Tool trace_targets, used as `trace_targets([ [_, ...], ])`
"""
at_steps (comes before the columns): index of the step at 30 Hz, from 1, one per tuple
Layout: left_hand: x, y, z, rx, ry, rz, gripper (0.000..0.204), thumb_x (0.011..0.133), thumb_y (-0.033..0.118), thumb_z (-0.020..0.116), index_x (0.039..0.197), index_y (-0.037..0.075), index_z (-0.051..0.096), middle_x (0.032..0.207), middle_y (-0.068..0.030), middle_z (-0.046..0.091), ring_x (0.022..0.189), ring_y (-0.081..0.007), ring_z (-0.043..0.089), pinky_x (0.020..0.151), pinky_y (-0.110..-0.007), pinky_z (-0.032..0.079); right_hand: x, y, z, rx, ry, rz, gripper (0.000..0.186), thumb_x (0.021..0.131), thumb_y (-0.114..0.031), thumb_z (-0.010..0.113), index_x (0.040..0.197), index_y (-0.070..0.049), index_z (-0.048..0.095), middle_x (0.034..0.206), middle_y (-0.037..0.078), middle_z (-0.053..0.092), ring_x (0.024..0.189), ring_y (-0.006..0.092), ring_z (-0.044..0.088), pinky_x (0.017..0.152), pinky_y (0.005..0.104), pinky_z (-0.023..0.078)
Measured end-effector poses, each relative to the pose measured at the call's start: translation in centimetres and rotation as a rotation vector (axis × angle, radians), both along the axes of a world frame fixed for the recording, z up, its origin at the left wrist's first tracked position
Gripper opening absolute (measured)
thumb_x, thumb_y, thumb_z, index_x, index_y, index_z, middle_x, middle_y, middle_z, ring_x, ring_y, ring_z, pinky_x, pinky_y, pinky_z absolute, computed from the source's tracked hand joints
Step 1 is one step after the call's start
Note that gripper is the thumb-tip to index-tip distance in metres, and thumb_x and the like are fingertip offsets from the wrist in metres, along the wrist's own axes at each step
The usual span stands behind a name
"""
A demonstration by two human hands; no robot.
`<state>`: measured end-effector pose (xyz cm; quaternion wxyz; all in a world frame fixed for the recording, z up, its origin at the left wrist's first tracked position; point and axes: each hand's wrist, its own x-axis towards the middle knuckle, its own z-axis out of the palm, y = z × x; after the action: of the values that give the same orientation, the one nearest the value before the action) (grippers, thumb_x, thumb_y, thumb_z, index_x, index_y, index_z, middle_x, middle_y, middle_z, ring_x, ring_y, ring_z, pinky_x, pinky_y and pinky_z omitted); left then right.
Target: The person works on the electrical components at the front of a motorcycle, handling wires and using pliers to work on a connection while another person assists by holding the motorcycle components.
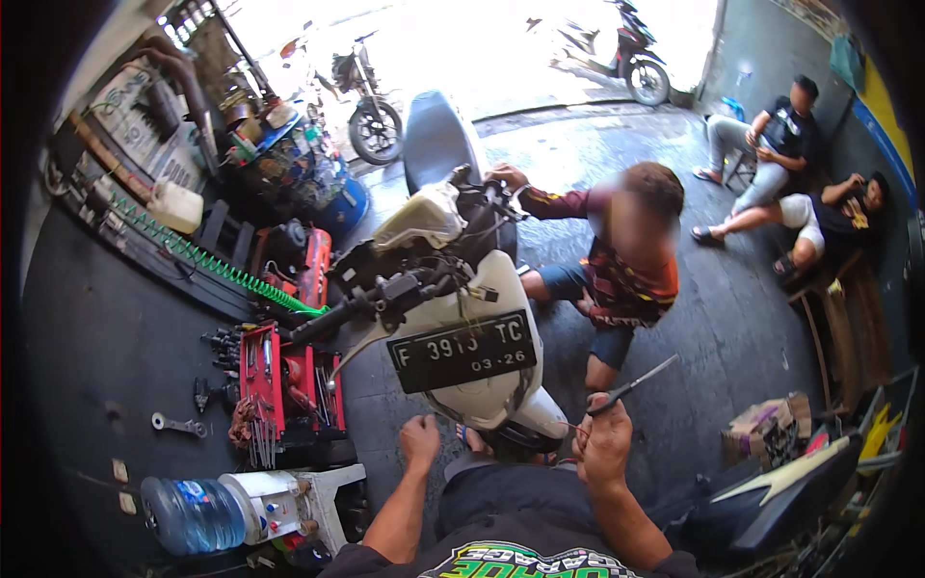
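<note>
My right hand (605,448) is wrapped around the dark handle of a screwdriver (647,376), its long metal shaft pointing up and to the right. A thin red wire (576,430) shows beside those fingers. To the left, my left hand (419,441) hangs closed in a loose fist, with nothing visible in it. Between and beyond my hands stands a white scooter (501,289) with its front facing me and a black number plate (462,351) on it. Its headlight and handlebar covers are off, baring wires around the handlebar (385,294).
A person (631,260) crouches at the scooter's right side, one hand on its handlebar. Red tool trays (262,376) and a water dispenser (260,506) stand at left. A cardboard box (768,430) and another motorbike (780,496) are at right; two people (790,130) sit beyond.
</note>
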<state>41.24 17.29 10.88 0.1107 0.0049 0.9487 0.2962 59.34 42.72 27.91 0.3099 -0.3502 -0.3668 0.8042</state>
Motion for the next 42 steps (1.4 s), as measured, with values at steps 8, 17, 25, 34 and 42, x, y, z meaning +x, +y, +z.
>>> trace_targets([
  [8, 8.8, 9.8, 12.7, 0.833, -0.481, -0.465, 0.019, 0.095, 0.010, 0.061, 0.109, -0.001, 0.066, 0.088, -0.0055, 0.069, 0.083, -0.0104, 0.065, 0.076, -0.026, 0.053, -3.1, 2.1, 1.4, -0.313, 0.194, -0.094, 0.036, 0.099, -0.043, 0.059, 0.106, -0.009, 0.051, 0.055, -0.004, 0.036, 0.040, 0.0060, 0.032, 0.034, 0.0234, 0.024],
  [17, 10.6, 13.2, 17.7, 1.006, -0.506, -0.517, 0.048, 0.088, 0.004, 0.074, 0.131, 0.001, 0.054, 0.108, -0.0073, 0.067, 0.098, -0.0122, 0.064, 0.089, -0.027, 0.052, -2.7, 2.7, 2.0, -0.341, 0.229, -0.132, 0.036, 0.095, -0.050, 0.062, 0.097, -0.014, 0.060, 0.055, -0.005, 0.037, 0.040, 0.0055, 0.031, 0.036, 0.0229, 0.023],
  [25, 10.7, 14.2, 18.0, 0.920, -0.332, -0.622, 0.019, 0.089, 0.004, 0.073, 0.106, -0.002, 0.067, 0.095, -0.0072, 0.071, 0.087, -0.0101, 0.064, 0.078, -0.025, 0.052, -2.2, 2.0, 2.2, -0.290, 0.183, -0.169, 0.038, 0.094, -0.051, 0.063, 0.096, -0.014, 0.057, 0.055, -0.006, 0.036, 0.040, 0.0058, 0.032, 0.036, 0.0232, 0.025],
  [34, 12.2, 14.0, 17.1, 0.953, -0.332, -0.587, 0.010, 0.093, 0.006, 0.066, 0.098, -0.003, 0.067, 0.082, -0.0046, 0.069, 0.071, -0.0075, 0.062, 0.063, -0.024, 0.051, -0.3, 1.7, -0.7, -0.381, 0.245, -0.148, 0.037, 0.098, -0.048, 0.060, 0.106, -0.012, 0.051, 0.054, -0.004, 0.035, 0.038, 0.0071, 0.030, 0.033, 0.0242, 0.024],
  [42, 12.5, 13.4, 16.6, 0.845, -0.377, -0.654, 0.012, 0.093, 0.005, 0.068, 0.101, -0.003, 0.066, 0.089, -0.0053, 0.071, 0.078, -0.0090, 0.065, 0.074, -0.026, 0.056, 1.4, 2.3, -1.7, -0.471, 0.244, -0.192, 0.034, 0.098, -0.049, 0.058, 0.100, -0.016, 0.055, 0.054, -0.005, 0.036, 0.038, 0.0064, 0.029, 0.034, 0.0240, 0.024],
])
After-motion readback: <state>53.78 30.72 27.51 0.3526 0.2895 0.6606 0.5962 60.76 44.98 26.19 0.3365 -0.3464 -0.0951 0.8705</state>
